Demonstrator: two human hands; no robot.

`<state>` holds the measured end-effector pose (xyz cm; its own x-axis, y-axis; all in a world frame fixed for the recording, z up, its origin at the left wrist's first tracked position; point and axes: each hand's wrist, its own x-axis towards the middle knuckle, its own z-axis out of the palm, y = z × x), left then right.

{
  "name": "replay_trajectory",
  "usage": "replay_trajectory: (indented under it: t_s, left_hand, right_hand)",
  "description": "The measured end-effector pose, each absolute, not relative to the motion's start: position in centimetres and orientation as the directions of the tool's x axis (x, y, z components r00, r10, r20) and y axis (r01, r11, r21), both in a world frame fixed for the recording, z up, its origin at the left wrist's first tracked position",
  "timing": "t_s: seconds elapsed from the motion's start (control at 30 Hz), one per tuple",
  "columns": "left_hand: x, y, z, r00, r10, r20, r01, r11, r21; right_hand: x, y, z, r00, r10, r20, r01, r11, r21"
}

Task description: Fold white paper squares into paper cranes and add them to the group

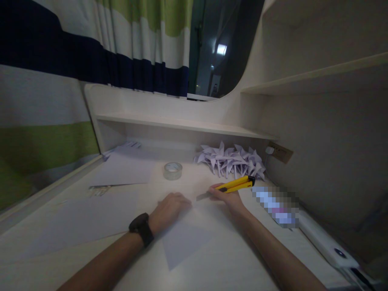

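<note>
In my right hand [228,199] is a yellow utility knife [235,184], its blade extended and pointing left, close to the tabletop. My left hand [172,208], with a black watch on the wrist, lies palm down with its fingers stretched toward the blade. The two hands are apart. Beneath my left hand and running toward me is a piece of white paper [184,244] with a pointed near corner. Part of this paper is hidden by the hand. A roll of clear tape [172,171] sits just beyond my left hand.
A pile of white paper pinwheels [232,159] lies at the back right. Sheets of white paper [124,165] and a larger sheet [81,222] lie on the left. A white power strip [324,238] runs along the right wall, beside a blurred-out item [275,206]. A low shelf [182,126] spans the back.
</note>
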<state>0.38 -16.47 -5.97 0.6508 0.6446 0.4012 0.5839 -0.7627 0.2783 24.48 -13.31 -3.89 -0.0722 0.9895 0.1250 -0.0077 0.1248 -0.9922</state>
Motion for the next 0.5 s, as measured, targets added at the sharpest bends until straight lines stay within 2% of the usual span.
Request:
replay_trajectory:
  t_s: [0.5]
  left_hand:
    - [0.23, -16.31, -6.31, 0.671, 0.641, 0.374, 0.582, -0.767, 0.271]
  right_hand:
    - [23.62, -14.49, -4.61, -0.102, 0.985, 0.141, 0.1, 0.152, -0.983]
